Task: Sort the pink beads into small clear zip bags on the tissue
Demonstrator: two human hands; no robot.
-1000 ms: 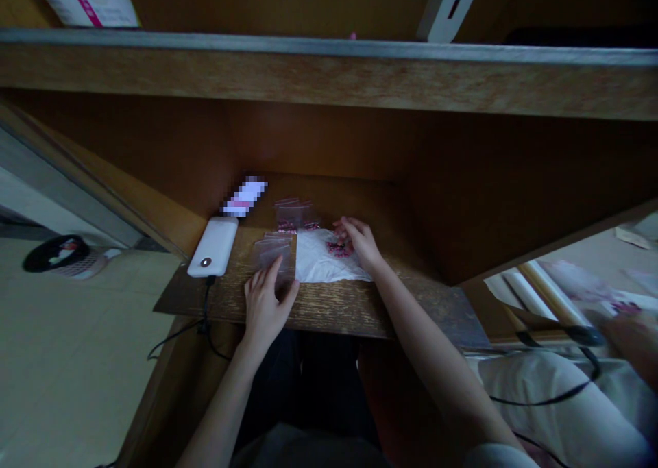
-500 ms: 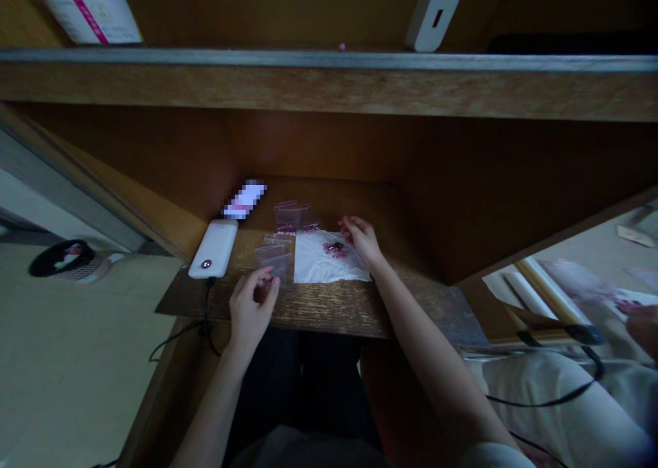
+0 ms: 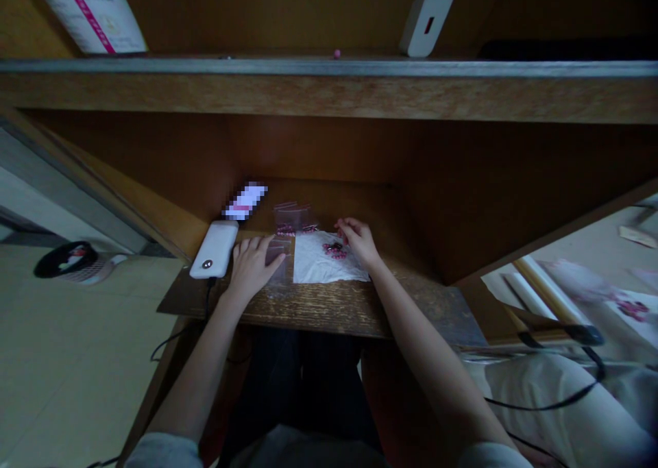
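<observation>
My left hand (image 3: 251, 268) lies palm down with its fingers stretched out, at the left edge of some clear zip bags (image 3: 279, 271) that it partly covers. Right of the bags a white tissue (image 3: 313, 266) is spread on the wooden board, bearing a small heap of pink and dark beads (image 3: 335, 250). Over the tissue's far right corner, my right hand (image 3: 360, 240) has thumb and fingers pinched together; whatever is between them is too small to make out. Behind the tissue rest small zip bags (image 3: 294, 218) with pink beads in the bottom.
A white power bank (image 3: 214, 250) with a cable and a lit phone (image 3: 245, 201) lie at the left. Overhead runs a shelf edge (image 3: 329, 98), carrying a pink bead (image 3: 337, 54) and a white charger (image 3: 428, 22). A basket (image 3: 69, 261) stands on the floor.
My left hand has moved forward and flattened, its fingers going from curled to stretched over the bags. My right hand stays pinched in nearly the same spot. A co-worker's hand at far right has left view.
</observation>
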